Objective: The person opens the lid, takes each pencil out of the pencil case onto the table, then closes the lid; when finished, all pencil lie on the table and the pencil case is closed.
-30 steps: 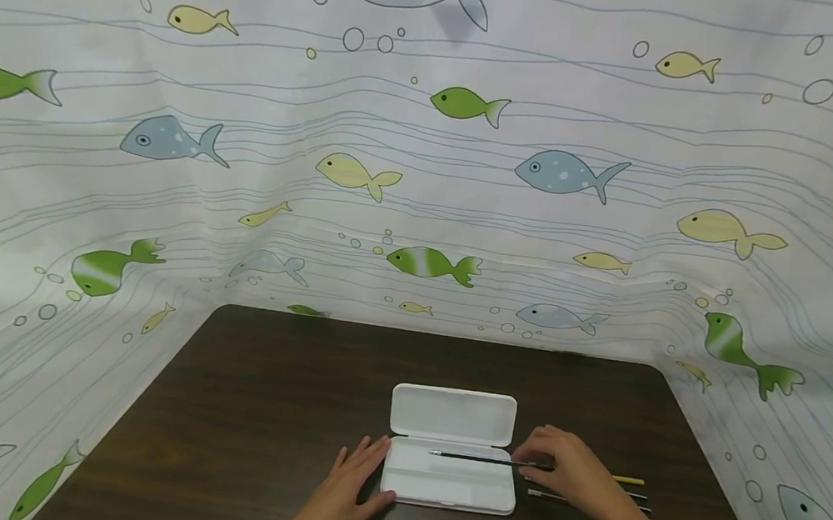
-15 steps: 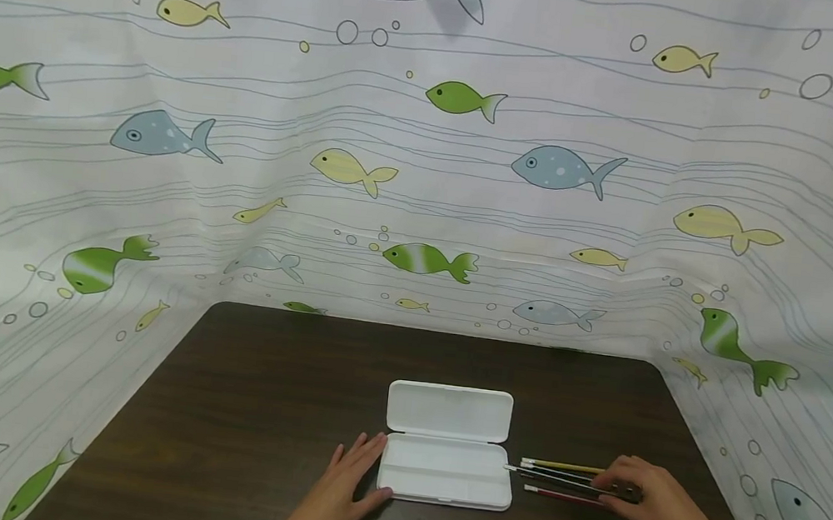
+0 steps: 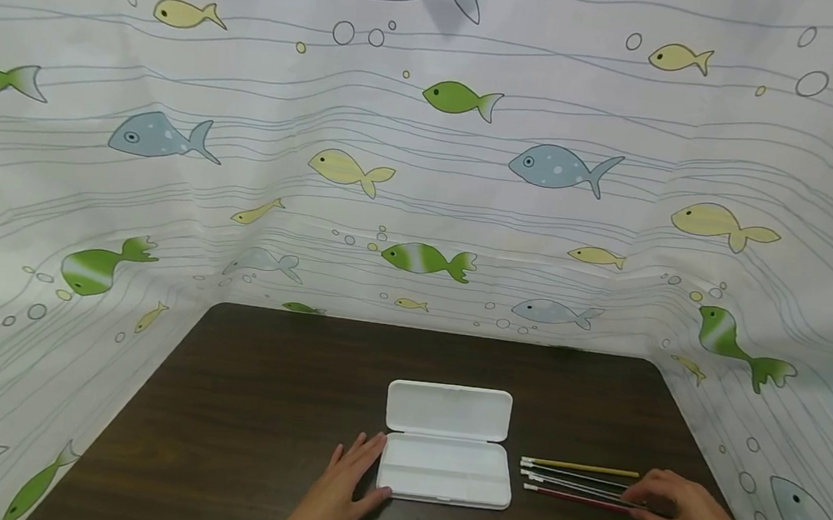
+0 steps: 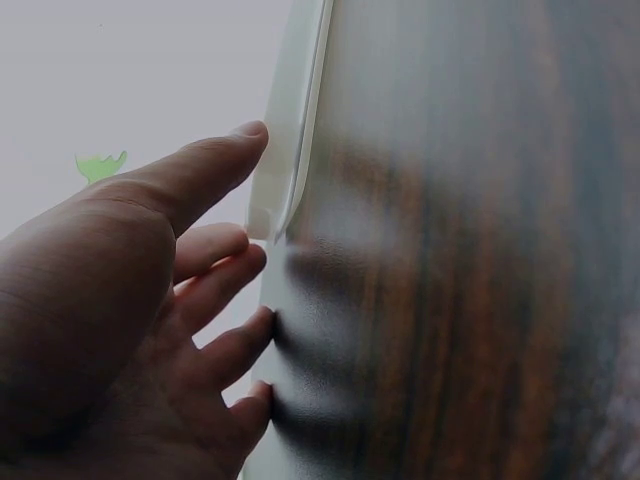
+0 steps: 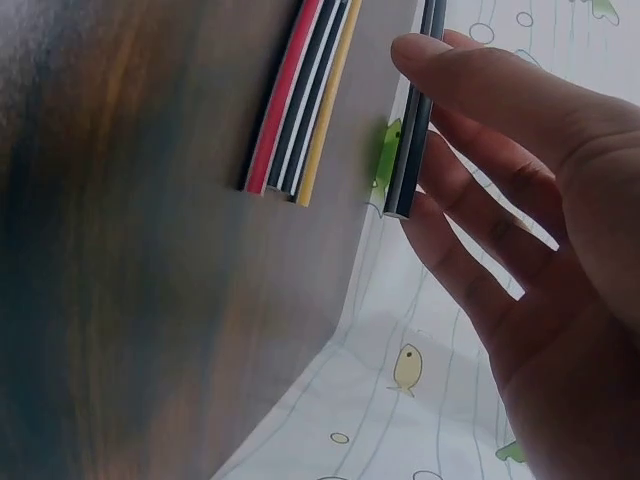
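A white pencil case lies on the dark table with its lid folded back, and nothing shows inside it. My left hand rests at the case's left end, fingers fairly straight, fingertips and thumb right at its edge. To the right of the case, my right hand pinches a black pencil between thumb and fingers, above the others. Beneath it several pencils lie side by side, among them a yellow pencil and a red pencil, white ends toward the case.
The dark wood-grain table has rounded far corners. A white sheet printed with green, blue and yellow fish rises behind it and along both sides.
My right hand has moved right with the black pencil, from over the case to the row of pencils. The left hand has stayed at the case's left end.
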The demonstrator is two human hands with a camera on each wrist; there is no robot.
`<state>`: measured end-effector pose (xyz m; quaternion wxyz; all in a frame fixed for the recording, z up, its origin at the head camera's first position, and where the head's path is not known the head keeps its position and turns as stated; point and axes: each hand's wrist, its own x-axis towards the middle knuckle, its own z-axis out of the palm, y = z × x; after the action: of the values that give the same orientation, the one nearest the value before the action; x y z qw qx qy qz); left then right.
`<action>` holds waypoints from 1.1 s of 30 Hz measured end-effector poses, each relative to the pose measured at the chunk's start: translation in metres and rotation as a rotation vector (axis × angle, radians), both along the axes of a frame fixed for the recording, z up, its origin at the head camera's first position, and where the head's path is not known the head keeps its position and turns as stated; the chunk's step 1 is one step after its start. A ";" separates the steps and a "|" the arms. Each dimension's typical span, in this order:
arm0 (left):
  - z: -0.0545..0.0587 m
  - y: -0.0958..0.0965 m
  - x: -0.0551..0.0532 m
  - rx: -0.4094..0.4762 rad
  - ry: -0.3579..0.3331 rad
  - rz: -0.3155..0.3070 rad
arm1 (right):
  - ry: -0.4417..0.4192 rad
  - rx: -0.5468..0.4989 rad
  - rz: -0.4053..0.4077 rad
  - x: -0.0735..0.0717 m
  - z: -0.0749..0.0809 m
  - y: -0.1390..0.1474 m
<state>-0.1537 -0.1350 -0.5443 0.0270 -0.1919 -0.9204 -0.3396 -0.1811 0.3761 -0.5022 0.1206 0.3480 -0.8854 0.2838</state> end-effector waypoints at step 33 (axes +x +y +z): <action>-0.001 0.001 0.002 0.005 0.006 0.010 | -0.381 0.193 -0.090 0.003 -0.020 0.000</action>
<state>-0.1518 -0.1341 -0.5451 0.0318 -0.1883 -0.9204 -0.3412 -0.1777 0.3763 -0.5225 -0.0702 0.2583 -0.9298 0.2524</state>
